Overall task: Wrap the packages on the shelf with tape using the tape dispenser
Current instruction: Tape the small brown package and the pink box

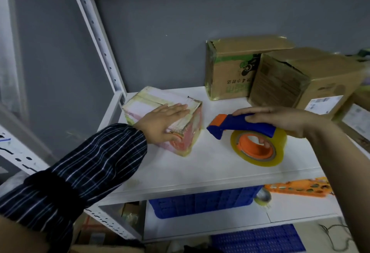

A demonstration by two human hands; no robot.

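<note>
A small pink and white package [140, 103], glossy with tape, stands at the left end of the white shelf [200, 164]. My left hand [163, 122] lies flat on its top, fingers straight, thumb down its front face. To its right my right hand [280, 121] grips the blue handle of the tape dispenser [240, 125], which has an orange nose pointing at the package. Its roll of clear yellowish tape [258, 148] with an orange hub rests on the shelf. A short gap separates the dispenser's nose from the package.
Two brown cardboard boxes [232, 70] [312, 80] stand at the back right, with more labelled boxes [354, 120] at the right edge. On the shelf below sit a blue crate [202, 200], an orange dispenser [300, 187] and a tape roll. A white upright post [100, 38] rises at the left.
</note>
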